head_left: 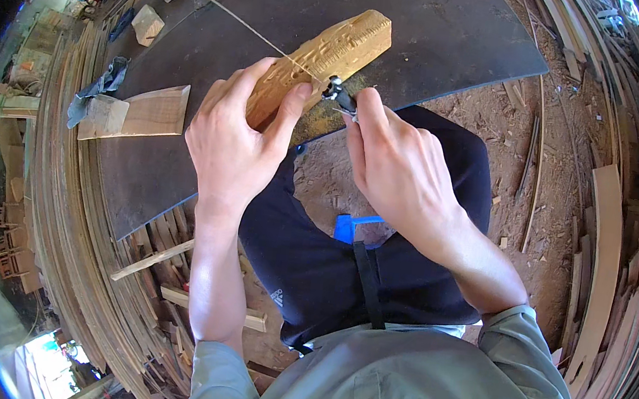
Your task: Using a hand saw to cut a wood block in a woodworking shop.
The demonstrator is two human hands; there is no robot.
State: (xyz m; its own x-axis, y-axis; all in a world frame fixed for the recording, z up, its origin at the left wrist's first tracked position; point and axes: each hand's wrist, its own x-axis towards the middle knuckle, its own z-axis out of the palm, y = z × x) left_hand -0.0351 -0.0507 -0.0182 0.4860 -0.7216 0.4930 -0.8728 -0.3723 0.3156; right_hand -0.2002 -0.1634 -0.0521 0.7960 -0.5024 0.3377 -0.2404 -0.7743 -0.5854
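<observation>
My left hand [237,128] is closed round a long, thick wooden block [351,43], with fingers over its far side and the thumb on top. The block's surface is scarred, with a row of short cuts near its right end. My right hand [399,145] grips a small black-and-silver tool [337,92], kind unclear, its head close to the block's near edge. A long thin metal strip [223,9], like a saw blade, runs from the upper left across the block to the tool's head. My right fingers partly hide the tool.
Beneath the block is a dark bench top [462,27]. On its left lie a tapered wooden piece [156,111], a small wood block [147,25] and a crumpled blue-grey cloth [101,87]. Stacked wood strips [70,197] line both sides. A blue object [345,228] shows between my legs.
</observation>
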